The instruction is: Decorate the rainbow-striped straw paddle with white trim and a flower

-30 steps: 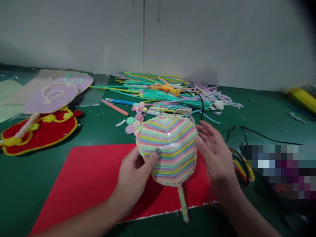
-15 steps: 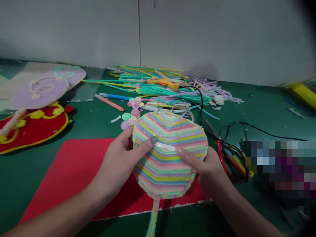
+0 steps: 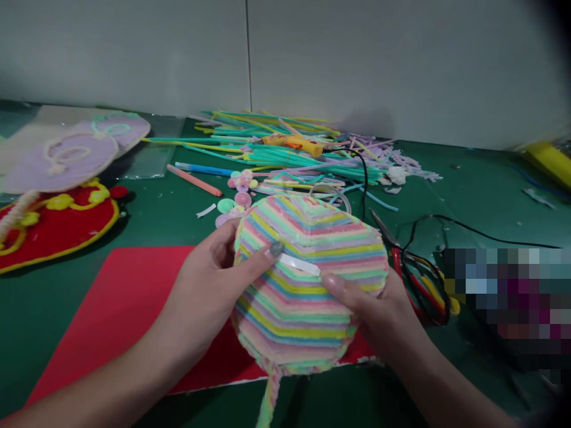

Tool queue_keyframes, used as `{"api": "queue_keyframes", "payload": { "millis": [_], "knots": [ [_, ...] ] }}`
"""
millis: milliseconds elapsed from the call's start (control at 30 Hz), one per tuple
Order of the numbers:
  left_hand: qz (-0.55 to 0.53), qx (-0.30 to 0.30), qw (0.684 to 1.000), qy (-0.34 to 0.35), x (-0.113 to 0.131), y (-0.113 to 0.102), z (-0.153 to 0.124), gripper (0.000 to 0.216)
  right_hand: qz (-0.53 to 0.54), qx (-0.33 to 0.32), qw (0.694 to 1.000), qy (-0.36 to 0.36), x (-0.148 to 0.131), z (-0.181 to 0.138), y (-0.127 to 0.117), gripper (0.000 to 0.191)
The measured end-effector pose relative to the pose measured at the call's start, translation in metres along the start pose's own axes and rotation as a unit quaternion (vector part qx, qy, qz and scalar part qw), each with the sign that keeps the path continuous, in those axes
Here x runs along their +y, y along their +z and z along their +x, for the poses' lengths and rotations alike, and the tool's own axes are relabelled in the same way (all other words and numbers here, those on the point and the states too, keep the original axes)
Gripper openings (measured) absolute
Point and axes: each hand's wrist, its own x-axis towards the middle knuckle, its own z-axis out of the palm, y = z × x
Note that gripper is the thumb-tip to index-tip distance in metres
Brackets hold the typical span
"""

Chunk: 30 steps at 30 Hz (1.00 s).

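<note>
Between my hands is a round fan (image 3: 307, 333) covered in pastel zigzag stripes of fuzzy pipe cleaner, with a twisted handle (image 3: 269, 399) pointing down toward me. My left hand (image 3: 223, 267) grips its left edge, thumb flat on the face. On the right edge my right hand (image 3: 379, 303) is closed the same way. A small white strip (image 3: 298, 264) lies across the fan's middle, its ends by my two thumb tips. The fingers behind the fan are hidden. Under it lies a red sheet (image 3: 129, 297) on the green table.
Behind the fan are pipe cleaners (image 3: 276, 161), an orange glue gun (image 3: 294, 144), two pens (image 3: 196, 180) and small pastel coils (image 3: 241, 199). Red-handled pliers (image 3: 395, 249) and a black cord (image 3: 486, 236) lie right. Purple fans (image 3: 82, 156) and a red fan (image 3: 66, 229) rest left.
The fan has come slightly closer and tilted a little, its handle shifting left. Both hands keep their hold, and the white strip now slants slightly more down to the right.
</note>
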Motion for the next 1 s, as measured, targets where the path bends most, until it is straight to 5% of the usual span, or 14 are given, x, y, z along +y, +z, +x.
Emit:
{"api": "queue_keyframes", "payload": {
  "millis": [467,900,1000],
  "knots": [
    [-0.014,-0.009,0.999,-0.03,0.0046,-0.0003,-0.0053,0.047,0.049,0.052,0.997,0.016,-0.0039,-0.0019,0.0072,0.051],
    [0.017,-0.02,1.0,-0.005,0.003,0.0007,-0.0037,0.04,0.043,0.049,0.998,-0.004,-0.0013,-0.0008,0.0058,0.029],
    [0.103,0.018,0.993,0.057,0.0041,0.0001,-0.0055,0.04,0.031,0.057,0.998,-0.019,0.0004,0.0006,0.006,0.024]
  ]
}}
